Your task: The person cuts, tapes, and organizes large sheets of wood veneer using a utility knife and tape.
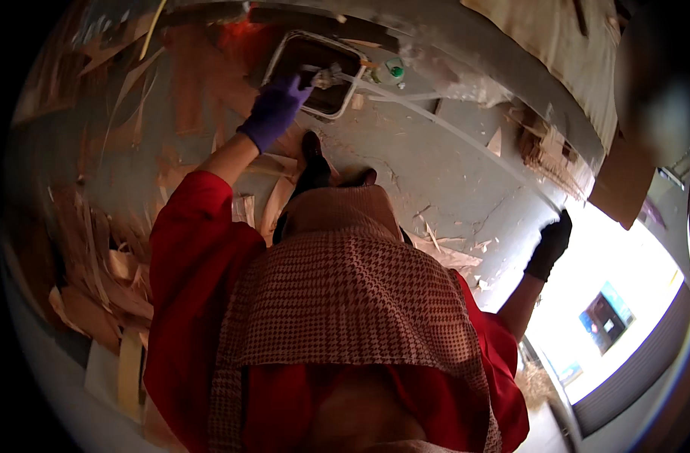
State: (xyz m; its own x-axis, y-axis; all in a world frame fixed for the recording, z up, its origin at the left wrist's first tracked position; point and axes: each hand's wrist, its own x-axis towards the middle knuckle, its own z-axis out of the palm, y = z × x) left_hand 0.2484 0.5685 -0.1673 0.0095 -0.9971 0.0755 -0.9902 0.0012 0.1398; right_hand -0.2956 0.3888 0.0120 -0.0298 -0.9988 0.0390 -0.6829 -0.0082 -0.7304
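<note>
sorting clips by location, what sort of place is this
Probably a woodworking or veneer workshop: thin, wood-like scraps litter the floor, a large pale sheet shows at upper right, and the person wears an apron.

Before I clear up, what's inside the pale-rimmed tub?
The tub shows a dark brown interior, with a crumpled pale clump over it. The left hand and clump hide whatever's beneath them.
</note>
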